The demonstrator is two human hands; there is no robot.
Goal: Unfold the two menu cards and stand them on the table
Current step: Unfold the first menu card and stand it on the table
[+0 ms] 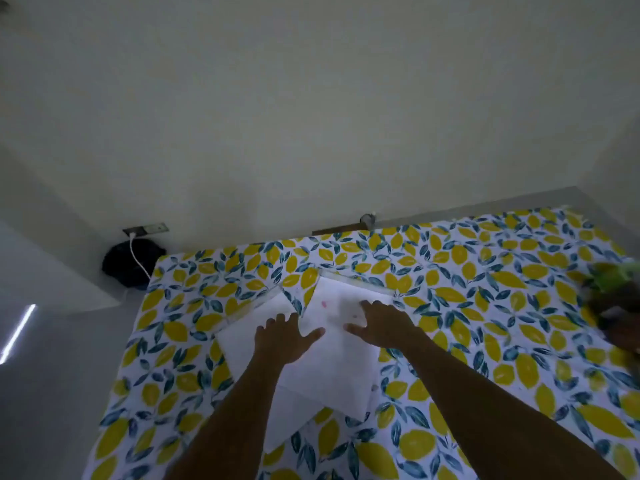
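White paper on a lemon-printed cloth (485, 306) — that is what lies under my two hands. I count two menu cards, both flat on the bench (194, 341) and overlapping near its middle: the left menu card (242, 337) runs from the far left down toward me, and the right menu card (332, 368) lies across it, its far edge toward the wall, with faint pink marks on its surface. Neither card stands upright. My left hand (282, 341) rests palm down where the two sheets meet, its fingers (273, 322) spread apart and flat, clamped on nothing. My right hand (384, 329) lies palm down on the far part of the right menu card, fingers likewise splayed, thumb pointing inward toward the other hand — the two thumbs are near each other but apart. Both forearms reach in from the near edge. At the far right edge of the bench sits a blurred green and brown object (616, 303); I cannot tell what it is. Beyond the far left corner, one dark bag (131, 265) lies on the floor beneath a wall socket (145, 229) with a white cable (138, 258) plugged in.
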